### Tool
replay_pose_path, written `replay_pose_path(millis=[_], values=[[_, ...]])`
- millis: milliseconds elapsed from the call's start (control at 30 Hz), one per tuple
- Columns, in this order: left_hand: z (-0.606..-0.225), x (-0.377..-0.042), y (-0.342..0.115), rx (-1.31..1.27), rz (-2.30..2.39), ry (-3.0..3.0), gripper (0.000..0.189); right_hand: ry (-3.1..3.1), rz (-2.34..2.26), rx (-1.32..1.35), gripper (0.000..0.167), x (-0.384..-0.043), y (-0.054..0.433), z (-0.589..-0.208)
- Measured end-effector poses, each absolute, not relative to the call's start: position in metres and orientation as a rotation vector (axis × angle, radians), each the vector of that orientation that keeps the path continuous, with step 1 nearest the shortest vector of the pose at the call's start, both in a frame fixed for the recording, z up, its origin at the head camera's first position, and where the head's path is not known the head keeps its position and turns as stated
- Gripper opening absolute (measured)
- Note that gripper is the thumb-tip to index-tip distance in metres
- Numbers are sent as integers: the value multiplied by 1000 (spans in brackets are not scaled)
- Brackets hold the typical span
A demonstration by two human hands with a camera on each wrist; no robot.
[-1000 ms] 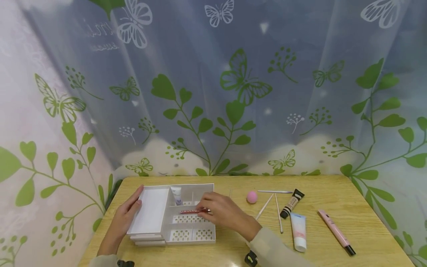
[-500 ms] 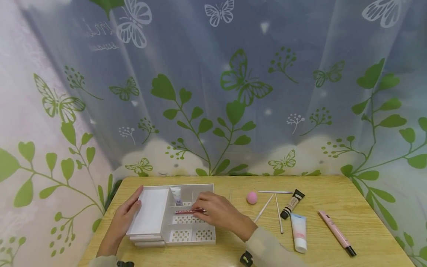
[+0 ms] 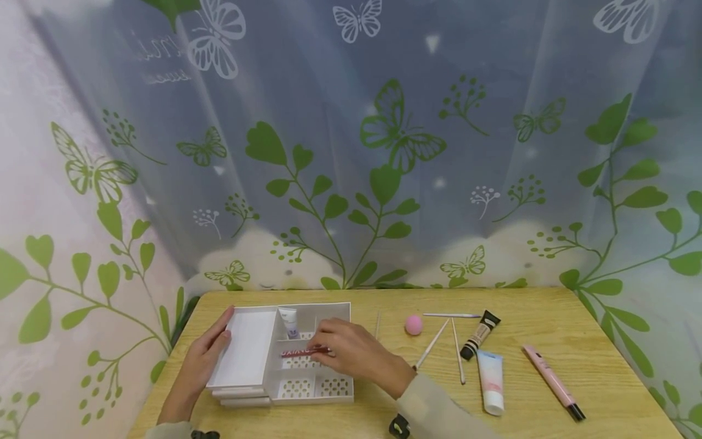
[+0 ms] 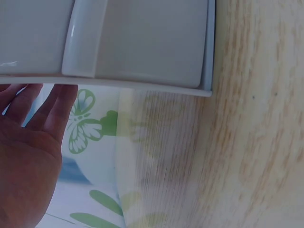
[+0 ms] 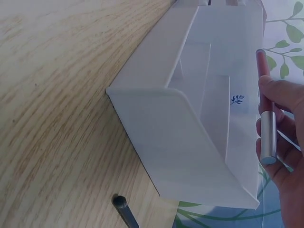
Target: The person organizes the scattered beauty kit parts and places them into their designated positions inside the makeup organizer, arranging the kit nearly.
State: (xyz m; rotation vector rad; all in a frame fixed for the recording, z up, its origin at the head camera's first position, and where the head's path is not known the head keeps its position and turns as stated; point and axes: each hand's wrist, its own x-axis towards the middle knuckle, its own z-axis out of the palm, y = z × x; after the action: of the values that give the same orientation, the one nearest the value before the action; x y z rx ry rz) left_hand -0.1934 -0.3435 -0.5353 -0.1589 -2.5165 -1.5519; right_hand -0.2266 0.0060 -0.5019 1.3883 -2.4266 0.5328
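My right hand pinches a slim red lip gloss tube with white lettering, held nearly level over the middle compartment of a white desktop organizer. In the right wrist view, the lip gloss tube shows its silver cap, with thumb and fingers on it. My left hand rests along the organizer's left side, thumb by the top edge. The left wrist view shows straight fingers against the organizer's side, next to its drawer fronts. A small white tube leans in the back compartment.
Right of the organizer on the wooden table lie a pink ball-shaped sponge, several thin brushes, a black-and-beige tube, a white-and-pink squeeze tube and a pink tube with a black cap. A patterned curtain hangs behind.
My right hand has moved slightly left and down with the lip gloss tube, further over the middle compartment. My left hand stays at the organizer's side.
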Motion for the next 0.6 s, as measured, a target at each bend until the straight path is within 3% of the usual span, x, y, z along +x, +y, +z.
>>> replay_pose_path(millis=[600], values=[[-535,-194,-345,-132,-1544,-2539,52,-2459,527,1381,19,-228,2,-506]])
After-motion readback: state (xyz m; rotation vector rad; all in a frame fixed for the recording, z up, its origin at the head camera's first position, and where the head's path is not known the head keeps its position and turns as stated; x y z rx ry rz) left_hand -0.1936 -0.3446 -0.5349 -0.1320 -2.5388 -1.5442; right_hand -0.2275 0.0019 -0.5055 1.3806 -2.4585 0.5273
